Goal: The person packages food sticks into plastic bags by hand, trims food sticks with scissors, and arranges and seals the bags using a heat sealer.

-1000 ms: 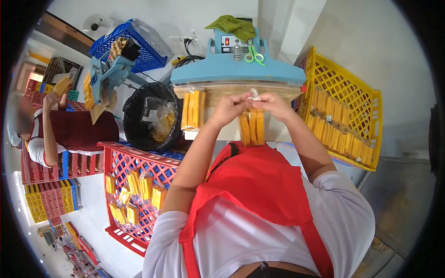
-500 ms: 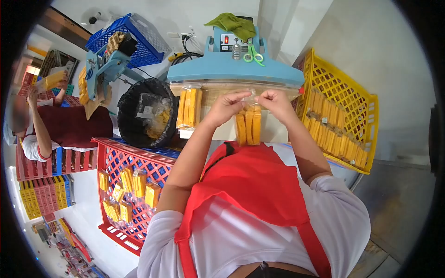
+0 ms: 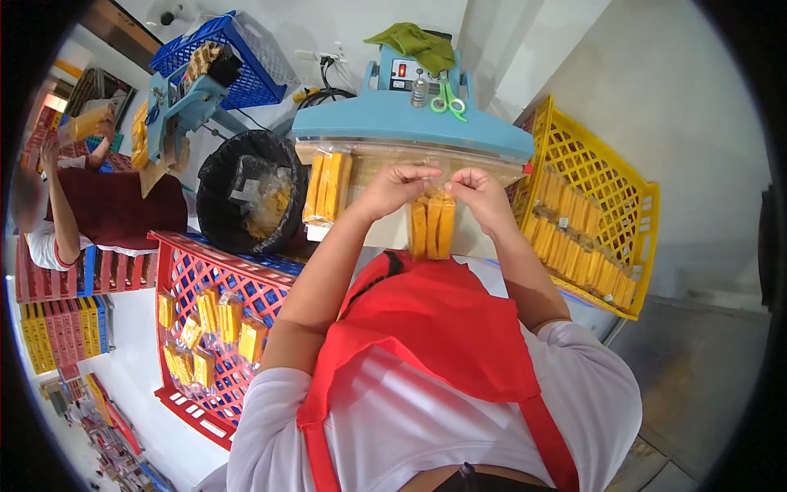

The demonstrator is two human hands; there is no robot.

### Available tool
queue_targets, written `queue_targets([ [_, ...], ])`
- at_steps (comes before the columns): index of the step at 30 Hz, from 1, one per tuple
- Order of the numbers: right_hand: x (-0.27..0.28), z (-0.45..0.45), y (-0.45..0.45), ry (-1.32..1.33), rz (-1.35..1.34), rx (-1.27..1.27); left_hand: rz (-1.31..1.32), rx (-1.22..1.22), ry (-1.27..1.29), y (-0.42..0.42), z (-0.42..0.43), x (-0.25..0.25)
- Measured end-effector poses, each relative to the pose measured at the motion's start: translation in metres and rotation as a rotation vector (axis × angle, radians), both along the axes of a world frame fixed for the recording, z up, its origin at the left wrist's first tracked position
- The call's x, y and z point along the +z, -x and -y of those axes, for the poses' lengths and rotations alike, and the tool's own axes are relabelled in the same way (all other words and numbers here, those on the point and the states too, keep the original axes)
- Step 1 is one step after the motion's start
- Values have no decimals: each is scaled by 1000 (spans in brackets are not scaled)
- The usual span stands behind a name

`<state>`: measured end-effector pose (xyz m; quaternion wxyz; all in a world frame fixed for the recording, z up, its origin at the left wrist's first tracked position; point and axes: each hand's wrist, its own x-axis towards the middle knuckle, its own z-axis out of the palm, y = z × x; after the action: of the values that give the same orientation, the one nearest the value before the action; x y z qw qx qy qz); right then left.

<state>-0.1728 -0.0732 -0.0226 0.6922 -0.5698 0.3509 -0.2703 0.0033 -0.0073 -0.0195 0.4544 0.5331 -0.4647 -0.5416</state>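
Note:
A clear plastic bag of yellow-orange sticks [image 3: 432, 230] hangs upright at the front edge of the sealer's work board [image 3: 373, 225]. Both hands pinch its clear top: my left hand [image 3: 400, 190] at the left side, my right hand [image 3: 479, 197] at the right, fingers closed on the film. Just behind them is the blue impulse sealer [image 3: 410, 125], its long bar above the board. Left of my left hand, another filled bag [image 3: 328, 187] lies on the board with its top toward the bar.
Small scissors [image 3: 448, 100], a small bottle [image 3: 420, 90] and a green cloth [image 3: 412, 45] rest on the sealer. A yellow crate [image 3: 639, 230] with filled bags stands right. At left are a red crate [image 3: 168, 271], a black-lined bin [image 3: 215, 193] and a co-worker [image 3: 123, 197] at another sealer.
My right hand has come slightly lower and closer to the left hand, its fingers more curled. The view has shifted a little; the bag stays between both hands.

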Motion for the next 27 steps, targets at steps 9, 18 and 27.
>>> queue_targets([
  [9, 6, -6, -7, 49, 144, -103, -67, -16, 140, -1, 2, 1],
  [18, 2, -2, -8, 27, 116, -41, -29, -42, -14, -1, 2, 10],
  [27, -10, -4, -12, -2, 292, -170, -33, 3, 45, 7, 2, 12],
])
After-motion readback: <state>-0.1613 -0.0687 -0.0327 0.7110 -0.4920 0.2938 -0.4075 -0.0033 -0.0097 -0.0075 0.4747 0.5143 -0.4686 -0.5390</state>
